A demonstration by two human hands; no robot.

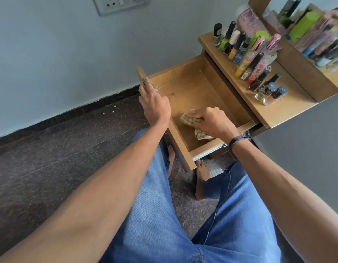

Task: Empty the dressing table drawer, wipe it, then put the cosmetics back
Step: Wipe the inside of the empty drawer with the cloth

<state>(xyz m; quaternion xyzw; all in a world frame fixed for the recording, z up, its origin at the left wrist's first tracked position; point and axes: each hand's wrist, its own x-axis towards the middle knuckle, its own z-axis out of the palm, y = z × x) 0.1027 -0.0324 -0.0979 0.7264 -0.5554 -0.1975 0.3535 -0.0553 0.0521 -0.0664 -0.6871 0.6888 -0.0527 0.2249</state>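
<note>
Head view showed the wooden drawer [191,92] pulled fully out of the dressing table, with nothing inside except a crumpled beige cloth [189,120]. The left hand [154,105] grasped the upper edge of the drawer front [180,145], fingers curled over it. The right hand [211,120], a dark band [239,138] on its wrist, clutched the cloth and pressed it against the drawer bottom near the front corner. The cosmetics [253,61], mostly nail polish bottles and slim tubes, stood crowded together on the surface [284,112] above the drawer, beside the mirror [316,35], which reflected them. The person wore blue jeans [154,205] and stood barefoot on the dark speckled floor [50,158]. A wall socket [118,4] sat high on the pale wall.
</note>
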